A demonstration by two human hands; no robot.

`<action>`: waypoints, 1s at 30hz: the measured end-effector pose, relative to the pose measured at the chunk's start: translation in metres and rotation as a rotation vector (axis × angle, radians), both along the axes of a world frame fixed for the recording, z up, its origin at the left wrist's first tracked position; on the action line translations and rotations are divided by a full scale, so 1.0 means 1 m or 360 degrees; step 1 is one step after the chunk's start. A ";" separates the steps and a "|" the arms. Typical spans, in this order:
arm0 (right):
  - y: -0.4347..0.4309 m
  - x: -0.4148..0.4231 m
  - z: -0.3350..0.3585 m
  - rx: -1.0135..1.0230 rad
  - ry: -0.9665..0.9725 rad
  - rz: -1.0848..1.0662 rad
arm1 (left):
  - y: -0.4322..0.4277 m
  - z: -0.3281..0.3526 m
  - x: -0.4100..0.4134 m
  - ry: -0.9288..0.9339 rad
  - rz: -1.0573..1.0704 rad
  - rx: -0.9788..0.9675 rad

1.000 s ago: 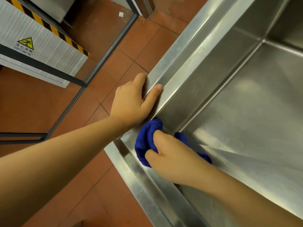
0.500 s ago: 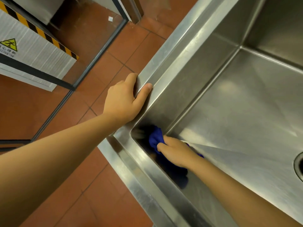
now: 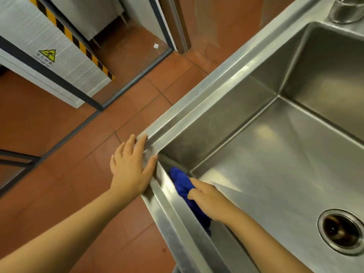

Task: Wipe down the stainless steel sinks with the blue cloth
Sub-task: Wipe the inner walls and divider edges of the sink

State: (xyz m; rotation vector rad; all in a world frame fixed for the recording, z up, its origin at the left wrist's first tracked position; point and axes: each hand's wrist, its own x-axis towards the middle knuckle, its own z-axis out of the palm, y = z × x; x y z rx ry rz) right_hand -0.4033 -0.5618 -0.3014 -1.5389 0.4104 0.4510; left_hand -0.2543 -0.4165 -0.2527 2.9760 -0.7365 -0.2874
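Below the sink corner [image 3: 160,138] our right hand [image 3: 208,201] presses the blue cloth [image 3: 181,182] to the wall [image 3: 220,240], left hand [image 3: 130,170] flat on the rim [image 3: 177,223], liable to skid on slick steel.

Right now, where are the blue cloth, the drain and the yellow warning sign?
blue cloth [image 3: 180,182], head view, on its bunched upper end.
drain [image 3: 339,231], head view, on its dark middle.
yellow warning sign [image 3: 47,54], head view, on the triangle.

Left hand [image 3: 131,166] lies on the corner rim of the sink [image 3: 226,123]. Inside, right hand [image 3: 208,201] presses cloth [image 3: 182,183] against my near wall. Drain [image 3: 340,231] lies further right.
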 end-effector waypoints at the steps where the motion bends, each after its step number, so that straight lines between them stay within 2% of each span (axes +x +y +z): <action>1: 0.000 -0.010 0.004 0.0113 -0.0088 0.0001 | 0.001 -0.004 -0.012 0.0044 0.0123 -0.0087; 4: 0.005 -0.035 0.009 0.0246 -0.0312 0.0034 | -0.016 -0.014 -0.043 0.0086 0.0469 -0.0464; 5: 0.006 -0.038 0.007 0.0225 -0.0353 0.0020 | -0.022 -0.017 -0.049 0.0042 0.0529 -0.0499; 8: 0.006 -0.031 -0.011 0.0092 -0.0407 -0.0030 | -0.031 -0.023 -0.057 -0.0114 0.0542 -0.0342; 12: 0.003 -0.017 -0.047 0.0006 -0.0265 0.0008 | -0.034 -0.024 -0.059 -0.0170 0.0545 -0.0292; 16: 0.003 -0.005 -0.106 -0.0108 0.0050 0.0070 | -0.034 -0.022 -0.058 -0.0146 0.0546 -0.0359; 18: 0.004 -0.006 -0.108 -0.0171 0.0117 0.0071 | -0.033 -0.021 -0.056 -0.0119 0.0542 -0.0363; 19: 0.005 -0.005 -0.101 -0.0166 0.0036 0.0041 | -0.033 -0.020 -0.055 -0.0118 0.0554 -0.0372; 23: 0.010 0.006 -0.045 -0.0010 -0.0678 -0.0096 | -0.031 -0.021 -0.057 -0.0119 0.0578 -0.0393; 25: 0.011 0.020 -0.045 0.0052 -0.0791 -0.0140 | -0.031 -0.021 -0.057 -0.0130 0.0546 -0.0395; 27: 0.013 0.030 -0.071 0.0035 -0.0677 -0.0183 | -0.030 -0.021 -0.057 -0.0147 0.0523 -0.0390; 30: 0.013 0.032 -0.130 -0.0213 -0.0181 -0.0057 | -0.029 -0.023 -0.057 -0.0136 0.0531 -0.0385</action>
